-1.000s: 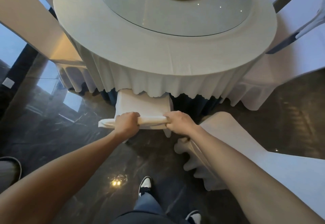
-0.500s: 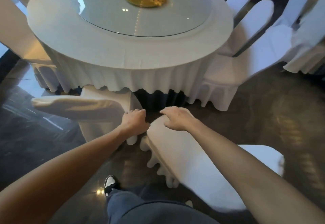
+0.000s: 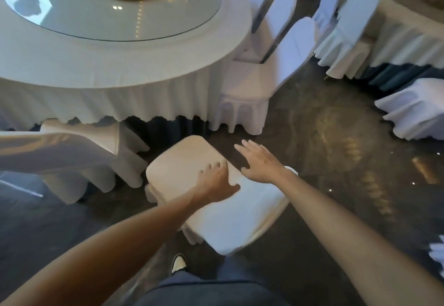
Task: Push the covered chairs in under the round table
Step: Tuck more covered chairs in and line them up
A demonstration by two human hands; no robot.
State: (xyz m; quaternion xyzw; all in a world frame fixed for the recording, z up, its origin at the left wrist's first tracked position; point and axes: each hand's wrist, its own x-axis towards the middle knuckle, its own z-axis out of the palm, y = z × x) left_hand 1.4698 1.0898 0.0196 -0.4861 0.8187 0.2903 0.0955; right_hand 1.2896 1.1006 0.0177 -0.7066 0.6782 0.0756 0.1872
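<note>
The round table (image 3: 115,65) with a white skirted cloth and a glass turntable fills the upper left. One white-covered chair (image 3: 72,159) at the left has its seat partly under the cloth. A second covered chair (image 3: 182,161) stands just in front of me, clear of the table, with its back (image 3: 240,221) towards me. My left hand (image 3: 215,180) lies on that chair where seat meets back, fingers curled on the fabric. My right hand (image 3: 259,161) hovers open with spread fingers over the chair's right edge.
Other covered chairs (image 3: 254,84) stand at the table's right side. A second skirted table (image 3: 408,29) with its own chairs (image 3: 348,29) is at the upper right, and another covered chair (image 3: 415,108) at the right edge. Dark glossy floor (image 3: 336,149) lies between. My shoe (image 3: 179,262) is below.
Both hands let go of the left chair's back and moved right onto the second chair. My view swung right, and my right hand opened up over the chair's edge.
</note>
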